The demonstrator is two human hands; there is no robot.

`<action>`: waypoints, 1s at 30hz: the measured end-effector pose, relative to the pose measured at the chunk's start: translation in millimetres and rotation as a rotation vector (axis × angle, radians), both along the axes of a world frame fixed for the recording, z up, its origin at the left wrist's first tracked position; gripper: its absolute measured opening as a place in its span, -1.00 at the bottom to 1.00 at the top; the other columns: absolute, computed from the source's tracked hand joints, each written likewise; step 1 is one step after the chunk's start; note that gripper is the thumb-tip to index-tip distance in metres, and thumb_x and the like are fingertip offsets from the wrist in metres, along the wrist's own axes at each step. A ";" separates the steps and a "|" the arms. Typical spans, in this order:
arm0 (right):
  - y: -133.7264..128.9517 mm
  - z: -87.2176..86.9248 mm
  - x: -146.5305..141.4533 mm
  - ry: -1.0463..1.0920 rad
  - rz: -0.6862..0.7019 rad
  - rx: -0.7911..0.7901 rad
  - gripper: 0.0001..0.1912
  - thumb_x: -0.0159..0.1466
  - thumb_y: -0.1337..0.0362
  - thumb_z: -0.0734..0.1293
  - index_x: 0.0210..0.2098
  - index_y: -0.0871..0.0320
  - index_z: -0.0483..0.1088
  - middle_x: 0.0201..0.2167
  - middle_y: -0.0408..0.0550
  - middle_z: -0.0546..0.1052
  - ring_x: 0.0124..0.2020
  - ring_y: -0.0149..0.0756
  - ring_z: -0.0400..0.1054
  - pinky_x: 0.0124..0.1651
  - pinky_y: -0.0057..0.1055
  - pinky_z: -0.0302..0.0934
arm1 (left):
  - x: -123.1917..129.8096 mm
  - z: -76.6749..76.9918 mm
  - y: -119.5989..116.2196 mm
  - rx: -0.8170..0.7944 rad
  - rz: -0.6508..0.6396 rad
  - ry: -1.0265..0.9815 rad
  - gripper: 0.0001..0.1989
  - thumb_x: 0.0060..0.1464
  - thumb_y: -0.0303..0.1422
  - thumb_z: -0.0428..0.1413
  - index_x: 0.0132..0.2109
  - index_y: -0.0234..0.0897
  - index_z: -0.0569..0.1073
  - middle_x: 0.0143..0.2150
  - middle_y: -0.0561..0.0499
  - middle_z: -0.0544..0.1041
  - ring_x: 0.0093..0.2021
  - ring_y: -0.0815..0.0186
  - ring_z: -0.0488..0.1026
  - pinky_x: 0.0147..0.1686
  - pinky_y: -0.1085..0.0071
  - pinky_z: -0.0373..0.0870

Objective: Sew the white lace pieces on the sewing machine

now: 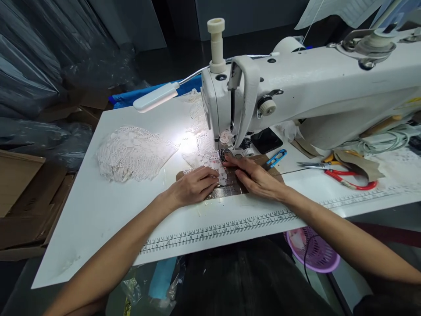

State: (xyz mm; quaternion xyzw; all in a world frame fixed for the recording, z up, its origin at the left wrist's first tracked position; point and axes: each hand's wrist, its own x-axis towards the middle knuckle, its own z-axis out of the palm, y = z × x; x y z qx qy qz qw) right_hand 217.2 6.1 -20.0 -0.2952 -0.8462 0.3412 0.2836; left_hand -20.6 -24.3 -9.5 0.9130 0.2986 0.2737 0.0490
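1. Left hand [197,185] is resting on the near left edge of the lace piece [210,162], its fingers curling; whether they are pinching the cloth or only pressing it, I cannot tell.
2. Right hand [258,177] is reaching in from the other side, index finger stretching toward the presser foot [224,154], thumb lying lower; whether it is gripping any lace is not showing.
3. Lace is lying at the foot of the sewing machine [296,83], partly over the brown plate [226,191], between the two hands. Sewing seems to be the step in hand.
4. For a good seam, both hands should be guiding lightly, keeping the lace flat without tugging, since openwork is likely to be stretching easily.
5. Right fingertips are sitting very near the foot, so they should be staying clear of the needle's path.
6. Lamp [156,97] is lighting the work area; watching the edge there should be helping alignment.
7. Blue snips [276,159] are lying just beside the right hand, handy for thread ends.
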 end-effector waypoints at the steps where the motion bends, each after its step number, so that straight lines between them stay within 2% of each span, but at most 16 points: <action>1: 0.9 -0.4 -0.3 0.039 -0.030 -0.003 -0.53 0.30 0.40 0.11 0.19 0.11 0.25 -0.01 0.03 0.48 0.05 -0.16 0.29 0.14 -0.08 0.17 | 1.3 -0.8 -1.1 -0.015 0.040 -0.047 -0.89 0.21 -0.48 0.04 -0.20 -0.32 0.47 -0.20 -0.08 0.55 -0.22 0.36 0.52 -0.31 0.43 0.55; 2: 1.6 -0.7 -0.4 0.070 -0.058 0.002 -0.60 0.28 0.41 0.12 0.06 0.11 0.36 -0.06 0.02 0.49 0.00 -0.19 0.33 0.11 -0.12 0.20 | 2.8 -1.7 -2.0 -0.039 0.088 -0.095 -0.88 0.21 -0.47 0.03 -0.21 -0.33 0.47 -0.20 -0.07 0.55 -0.24 0.37 0.52 -0.33 0.44 0.54; 4: 1.5 -0.9 -0.1 0.085 -0.082 0.019 -0.70 0.24 0.43 0.15 -0.16 0.11 0.46 -0.17 -0.01 0.49 -0.11 -0.23 0.37 0.02 -0.19 0.26 | 5.7 -2.9 -3.4 -0.097 0.196 -0.179 -0.88 0.21 -0.43 0.04 -0.21 -0.33 0.48 -0.20 -0.07 0.55 -0.28 0.38 0.51 -0.39 0.45 0.52; 6: -0.4 -0.6 0.4 0.044 -0.042 0.048 -0.72 0.22 0.44 0.17 -0.23 0.11 0.49 -0.22 -0.02 0.46 -0.18 -0.26 0.37 -0.03 -0.22 0.28 | 7.6 -3.2 -4.2 -0.135 0.279 -0.238 -0.88 0.21 -0.40 0.05 -0.22 -0.32 0.48 -0.20 -0.07 0.56 -0.33 0.40 0.50 -0.46 0.47 0.47; 9: -4.3 -0.9 0.5 -0.070 0.068 0.147 -0.70 0.24 0.41 0.20 -0.14 0.11 0.51 -0.19 0.02 0.43 -0.13 -0.23 0.34 -0.02 -0.20 0.27 | 8.0 -2.8 -4.4 -0.120 0.296 -0.259 -0.89 0.20 -0.41 0.06 -0.23 -0.32 0.48 -0.20 -0.06 0.56 -0.37 0.42 0.48 -0.51 0.49 0.42; 14: -5.6 -6.1 -0.6 -0.129 0.105 0.275 -0.68 0.23 0.43 0.22 -0.10 0.12 0.50 -0.18 0.05 0.42 -0.11 -0.17 0.30 -0.04 -0.14 0.27 | 6.4 -3.7 -1.8 0.042 0.118 -0.156 -0.94 0.14 -0.49 0.11 -0.30 -0.34 0.47 -0.24 -0.05 0.57 -0.27 0.34 0.51 -0.33 0.38 0.52; 18: -4.6 -8.3 0.7 -0.118 0.101 0.277 -0.69 0.21 0.43 0.23 -0.11 0.15 0.51 -0.19 0.05 0.42 -0.11 -0.16 0.31 -0.04 -0.13 0.28 | 6.6 -6.0 0.4 0.144 0.088 -0.094 -0.93 0.10 -0.53 0.12 -0.34 -0.34 0.46 -0.25 -0.04 0.58 -0.32 0.34 0.50 -0.34 0.35 0.51; 24: 0.8 -5.4 2.6 -0.047 0.048 0.204 -0.63 0.26 0.43 0.19 0.01 0.16 0.45 -0.12 0.06 0.37 -0.10 -0.23 0.34 0.01 -0.17 0.30 | 7.2 -7.9 0.6 0.140 0.081 -0.086 -0.93 0.11 -0.53 0.12 -0.33 -0.32 0.47 -0.24 -0.03 0.59 -0.29 0.34 0.52 -0.32 0.35 0.51; 30: 4.0 -11.3 -1.7 -0.125 0.001 0.237 -0.59 0.29 0.40 0.17 0.11 0.18 0.38 -0.10 0.13 0.35 -0.09 -0.15 0.30 -0.02 -0.10 0.32 | 8.1 -8.1 -0.4 0.153 0.077 -0.075 -0.95 0.11 -0.53 0.13 -0.28 -0.31 0.46 -0.23 -0.01 0.60 -0.29 0.36 0.52 -0.33 0.36 0.49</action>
